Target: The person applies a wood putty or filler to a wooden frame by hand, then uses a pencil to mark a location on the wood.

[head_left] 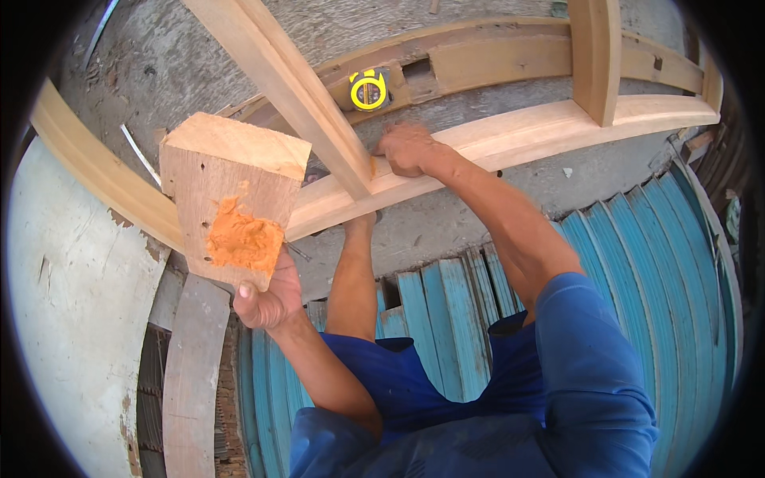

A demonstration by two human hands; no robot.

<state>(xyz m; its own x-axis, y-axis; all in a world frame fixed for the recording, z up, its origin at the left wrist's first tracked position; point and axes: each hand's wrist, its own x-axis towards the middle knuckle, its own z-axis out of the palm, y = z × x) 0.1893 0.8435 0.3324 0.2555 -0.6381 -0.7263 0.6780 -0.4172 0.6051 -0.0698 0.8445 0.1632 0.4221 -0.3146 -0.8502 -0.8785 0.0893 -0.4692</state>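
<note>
My left hand (pixel 271 299) grips the lower edge of a flat wooden board (pixel 187 199), thumb in front. A lump of orange putty (pixel 243 239) is spread on the board's face. My right hand (pixel 408 149) is closed, its fingers bent down at the joint where an upright wooden bar (pixel 279 76) meets a long pale wooden rail (pixel 510 143). A little orange putty shows along that joint, next to my fingertips. Whatever the fingers hold, if anything, is hidden behind the hand.
A yellow and black tape measure (pixel 369 89) lies on a brown slotted beam (pixel 494 68) beyond the rail. A second upright bar (pixel 594 60) rises at the right. Turquoise slatted panels (pixel 454 319) lie below me, and a whitish sheet (pixel 76 295) stands at the left.
</note>
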